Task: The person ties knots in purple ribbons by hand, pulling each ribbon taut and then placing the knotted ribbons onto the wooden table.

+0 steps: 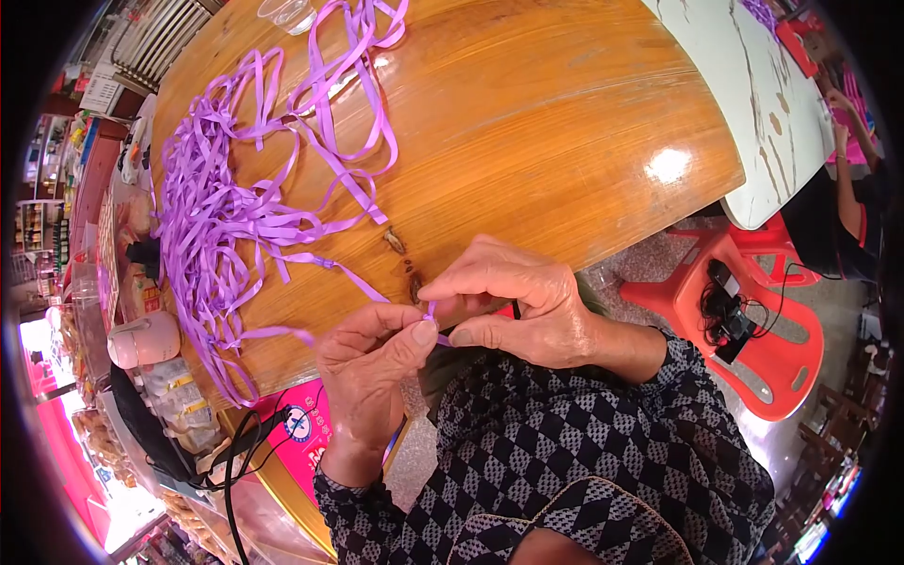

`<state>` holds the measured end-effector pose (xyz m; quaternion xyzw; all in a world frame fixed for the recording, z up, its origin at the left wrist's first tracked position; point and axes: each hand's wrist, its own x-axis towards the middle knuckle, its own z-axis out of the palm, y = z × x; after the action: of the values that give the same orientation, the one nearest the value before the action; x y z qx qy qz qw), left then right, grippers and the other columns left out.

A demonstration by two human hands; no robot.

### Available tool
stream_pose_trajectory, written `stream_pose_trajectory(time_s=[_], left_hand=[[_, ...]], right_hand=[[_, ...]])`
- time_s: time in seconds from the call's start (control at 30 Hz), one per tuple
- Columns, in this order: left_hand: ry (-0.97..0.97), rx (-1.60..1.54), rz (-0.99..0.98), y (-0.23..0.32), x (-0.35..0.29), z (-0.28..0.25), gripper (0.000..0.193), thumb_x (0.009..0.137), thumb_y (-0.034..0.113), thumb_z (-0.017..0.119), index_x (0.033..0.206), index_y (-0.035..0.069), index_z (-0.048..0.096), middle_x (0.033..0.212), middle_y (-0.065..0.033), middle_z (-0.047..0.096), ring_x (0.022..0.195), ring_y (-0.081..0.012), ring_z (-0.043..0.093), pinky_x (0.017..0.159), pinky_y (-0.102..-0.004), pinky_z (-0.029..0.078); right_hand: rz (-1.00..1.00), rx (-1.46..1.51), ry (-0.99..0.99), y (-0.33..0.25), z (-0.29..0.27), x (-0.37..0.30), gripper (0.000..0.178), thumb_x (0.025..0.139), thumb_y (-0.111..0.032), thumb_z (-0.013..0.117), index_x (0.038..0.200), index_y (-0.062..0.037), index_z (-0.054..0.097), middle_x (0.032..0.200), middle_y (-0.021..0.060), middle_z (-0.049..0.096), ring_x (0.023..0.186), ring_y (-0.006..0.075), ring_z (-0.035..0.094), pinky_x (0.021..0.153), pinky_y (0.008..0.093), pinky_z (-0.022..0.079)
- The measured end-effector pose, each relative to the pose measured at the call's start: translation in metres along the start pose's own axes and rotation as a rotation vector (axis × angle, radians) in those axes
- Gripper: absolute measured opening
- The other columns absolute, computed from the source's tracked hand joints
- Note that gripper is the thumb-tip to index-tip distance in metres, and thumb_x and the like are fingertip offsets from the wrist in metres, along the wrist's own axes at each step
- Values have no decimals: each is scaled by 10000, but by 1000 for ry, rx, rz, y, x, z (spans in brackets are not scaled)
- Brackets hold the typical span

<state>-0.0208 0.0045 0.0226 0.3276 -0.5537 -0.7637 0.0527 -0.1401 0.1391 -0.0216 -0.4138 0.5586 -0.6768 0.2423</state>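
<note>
A long purple ribbon (235, 202) lies in a tangled heap on the left part of a round wooden table (537, 122). One strand runs from the heap to my hands at the table's near edge. My left hand (372, 363) pinches the ribbon's end between thumb and fingers. My right hand (513, 301) meets it from the right, fingertips pressed on the same bit of ribbon. Both hands touch each other at the pinch point. The ribbon's tip is mostly hidden under my fingers.
A clear plastic cup (287, 13) stands at the table's far edge. A red plastic stool (753, 311) with a black device and cable sits on the right. A white table (763, 85) and another person's arm (843, 179) lie far right. Black cables (240, 447) hang lower left.
</note>
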Motion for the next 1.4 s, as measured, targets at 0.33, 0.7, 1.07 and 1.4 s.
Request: stream_pose_trajectory(time_s=[0.33, 0.7, 1.07, 1.4], left_hand=[[-58, 37, 50, -2, 1, 3, 126, 791, 78, 677, 849, -33, 663, 691, -36, 625, 582, -58, 503, 523, -179, 351], [-135, 308, 192, 1, -5, 1, 140, 849, 86, 615, 866, -50, 643, 680, -35, 607, 619, -73, 524, 560, -193, 396], [-121, 241, 130, -2, -1, 0, 139, 859, 91, 607, 871, -44, 637, 677, -23, 593, 620, -67, 521, 557, -185, 387], [-118, 69, -33, -3, 3, -7, 162, 857, 133, 603, 872, -25, 634, 666, -29, 593, 584, -64, 489, 517, -171, 329]], right_hand=[[-218, -185, 15, 7, 1, 5, 284, 669, -35, 745, 941, -35, 663, 873, 86, 602, 788, 211, 575, 656, 301, 455], [-397, -362, 92, 11, 5, 2, 217, 685, 50, 660, 894, 4, 624, 816, 114, 587, 692, 245, 553, 564, 316, 429], [-346, -250, 24, 9, 1, 5, 320, 659, -44, 746, 959, -19, 639, 846, 90, 610, 746, 229, 573, 610, 314, 443], [-185, -72, -7, 9, -2, 2, 162, 732, -30, 698, 885, -27, 643, 794, 78, 613, 710, 221, 568, 612, 308, 441]])
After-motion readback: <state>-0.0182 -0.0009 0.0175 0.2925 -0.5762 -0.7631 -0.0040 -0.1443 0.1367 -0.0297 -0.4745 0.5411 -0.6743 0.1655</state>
